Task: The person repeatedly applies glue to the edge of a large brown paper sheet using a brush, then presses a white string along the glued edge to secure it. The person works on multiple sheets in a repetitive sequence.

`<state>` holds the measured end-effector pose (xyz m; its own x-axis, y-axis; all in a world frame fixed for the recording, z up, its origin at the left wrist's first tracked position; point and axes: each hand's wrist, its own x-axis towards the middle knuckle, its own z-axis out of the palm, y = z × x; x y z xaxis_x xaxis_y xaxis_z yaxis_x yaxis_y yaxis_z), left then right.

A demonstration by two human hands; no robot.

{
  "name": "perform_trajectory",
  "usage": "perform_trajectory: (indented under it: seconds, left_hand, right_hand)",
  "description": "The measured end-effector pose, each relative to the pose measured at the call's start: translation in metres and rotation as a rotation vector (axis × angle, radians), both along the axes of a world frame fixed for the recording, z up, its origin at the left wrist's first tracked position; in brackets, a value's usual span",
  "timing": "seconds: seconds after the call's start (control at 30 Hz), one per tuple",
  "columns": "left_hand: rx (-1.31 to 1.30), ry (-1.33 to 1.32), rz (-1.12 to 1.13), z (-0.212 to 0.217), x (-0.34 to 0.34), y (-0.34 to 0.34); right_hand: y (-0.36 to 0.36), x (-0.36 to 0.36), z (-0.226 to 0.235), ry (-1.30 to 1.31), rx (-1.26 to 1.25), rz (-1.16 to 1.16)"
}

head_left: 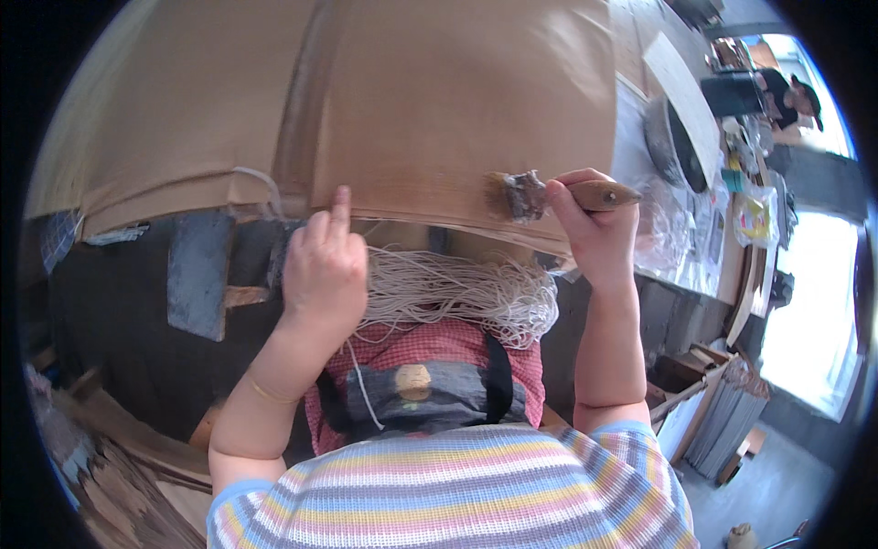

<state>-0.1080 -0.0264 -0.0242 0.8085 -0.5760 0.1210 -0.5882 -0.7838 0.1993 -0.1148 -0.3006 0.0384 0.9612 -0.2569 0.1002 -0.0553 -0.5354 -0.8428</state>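
Big brown sheet [466,101] takes up most of the work surface on my feed, smooth with a soft sheen, a dark fold line running away from me left of its middle. Right of the sheet there's a round grey basin [675,146] with a pale board [684,91] slanting across it, plus crinkly clear plastic [672,229]. Way off past the sheet's right side: a bright window [814,311], grey floor [777,480] and another person [788,99] in dark clothes.

My right hand [594,224] is closed around the wooden handle of a brush [525,197], which is over the sheet by its near right part. Bristles are tan and scruffy, the neck crusted whitish. My left hand [327,270] is at the sheet's near edge, back of the hand up, one finger stretched onto it, the rest curled; can't tell if it's pinching anything.

Just below the sheet's near edge sits a tangled heap of thin white string [457,288] over a red checked cloth [439,343]. The sheet's far edge is cut off, and I can't make out whether the bristles actually touch it.
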Motion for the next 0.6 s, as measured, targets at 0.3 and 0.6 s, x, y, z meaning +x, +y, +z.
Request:
perform_trajectory:
  seconds: [0.3,0.6]
  left_hand:
    - [0.080,0.014,0.015,0.004,-0.001,-0.004]
    - [-0.156,-0.005,-0.026,0.030,-0.005,0.003]
  right_hand:
    - [-0.056,-0.014,0.000,0.031,-0.389,-0.098]
    - [-0.154,-0.086,0.018,-0.296,-0.450,-0.310]
